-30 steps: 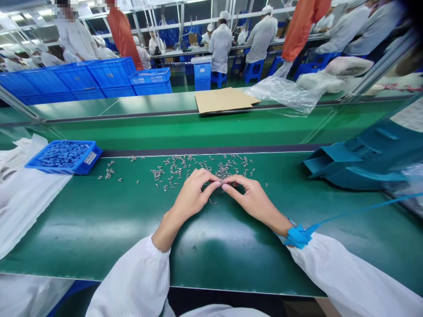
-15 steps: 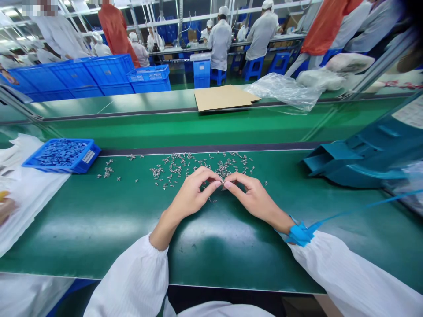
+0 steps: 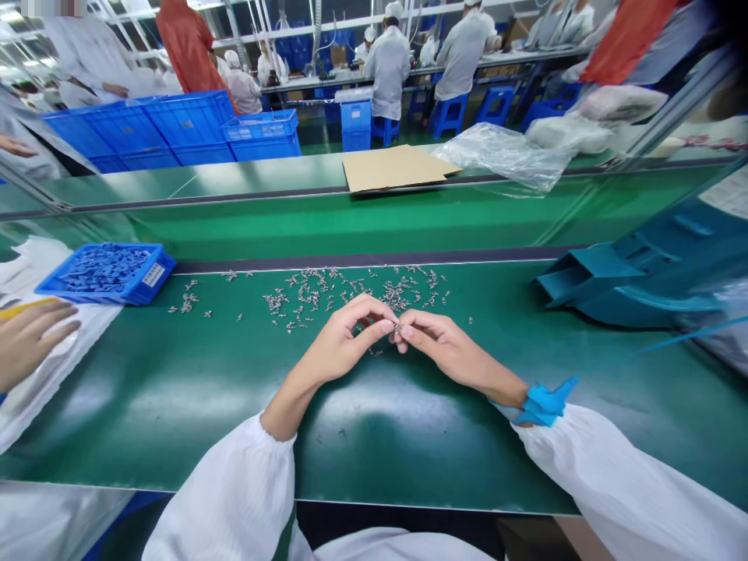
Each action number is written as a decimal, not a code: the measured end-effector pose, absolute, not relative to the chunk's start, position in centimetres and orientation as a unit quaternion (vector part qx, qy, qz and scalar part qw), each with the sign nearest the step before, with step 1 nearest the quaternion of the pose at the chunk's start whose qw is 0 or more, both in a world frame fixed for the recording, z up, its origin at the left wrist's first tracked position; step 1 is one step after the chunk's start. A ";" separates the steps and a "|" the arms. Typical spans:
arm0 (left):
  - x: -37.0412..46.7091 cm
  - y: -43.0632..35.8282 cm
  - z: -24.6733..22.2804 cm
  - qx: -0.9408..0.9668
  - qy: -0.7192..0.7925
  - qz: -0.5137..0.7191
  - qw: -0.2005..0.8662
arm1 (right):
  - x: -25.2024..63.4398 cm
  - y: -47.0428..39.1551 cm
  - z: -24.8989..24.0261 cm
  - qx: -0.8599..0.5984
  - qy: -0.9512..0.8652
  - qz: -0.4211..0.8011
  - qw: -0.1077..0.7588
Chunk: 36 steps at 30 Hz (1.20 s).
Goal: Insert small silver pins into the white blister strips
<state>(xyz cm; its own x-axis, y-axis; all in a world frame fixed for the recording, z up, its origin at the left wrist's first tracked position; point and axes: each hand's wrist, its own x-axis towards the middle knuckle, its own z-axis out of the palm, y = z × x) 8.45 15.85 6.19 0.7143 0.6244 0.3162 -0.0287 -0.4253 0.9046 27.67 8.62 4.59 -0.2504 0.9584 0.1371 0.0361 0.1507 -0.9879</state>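
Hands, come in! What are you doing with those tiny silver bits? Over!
Left hand and right hand fingertip to fingertip, pinching one small metal part. Loose metal parts scattered just beyond. Co-worker's hand far left, well apart.

head-worn view, facing forward-down, close over bench (image 3: 175, 405)

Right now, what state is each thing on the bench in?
Left hand: fingers pinched on a small metal part.
Right hand: fingers pinched on the same part.
Loose metal parts: scattered on the green mat.
Blue tray: filled with parts.
Cardboard sheet: lying flat.
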 end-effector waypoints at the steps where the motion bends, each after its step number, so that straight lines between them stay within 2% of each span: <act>1: 8.5 15.8 6.1 0.767 0.186 0.325 0.521 | 27.7 8.6 4.5 -0.395 -0.595 0.531 0.455; 6: 8.9 15.5 5.8 0.716 0.165 0.316 0.601 | 27.3 8.5 4.2 -0.277 -0.472 0.699 0.461; 11: 9.1 15.3 5.7 0.728 0.182 0.334 0.570 | 26.7 8.3 4.4 -0.232 -0.379 0.768 0.462; 14: 9.3 15.2 5.7 0.714 0.209 0.340 0.576 | 26.6 8.4 4.5 -0.284 -0.379 0.733 0.488; 18: 9.5 15.2 5.7 0.703 0.262 0.360 0.554 | 26.4 8.4 4.6 -0.387 -0.460 0.609 0.517; 22: 9.7 15.2 5.7 0.706 0.283 0.362 0.539 | 26.1 8.2 4.8 -0.473 -0.523 0.489 0.514; 27: 9.8 15.1 5.7 0.711 0.266 0.365 0.539 | 26.1 8.0 4.8 -0.512 -0.602 0.376 0.484; 30: 9.9 15.0 5.7 0.724 0.263 0.374 0.517 | 26.1 8.0 4.9 -0.505 -0.620 0.360 0.481; 36: 9.6 14.9 5.7 0.795 0.239 0.418 0.370 | 26.2 8.0 5.1 -0.480 -0.603 0.409 0.489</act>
<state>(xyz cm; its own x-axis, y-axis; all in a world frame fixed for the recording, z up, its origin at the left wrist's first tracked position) 9.55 14.92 5.67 0.5369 0.6885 0.4875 0.0712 -0.6128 0.7870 26.20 7.99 5.05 -0.0618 0.9784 0.1970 0.1790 0.2051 -0.9622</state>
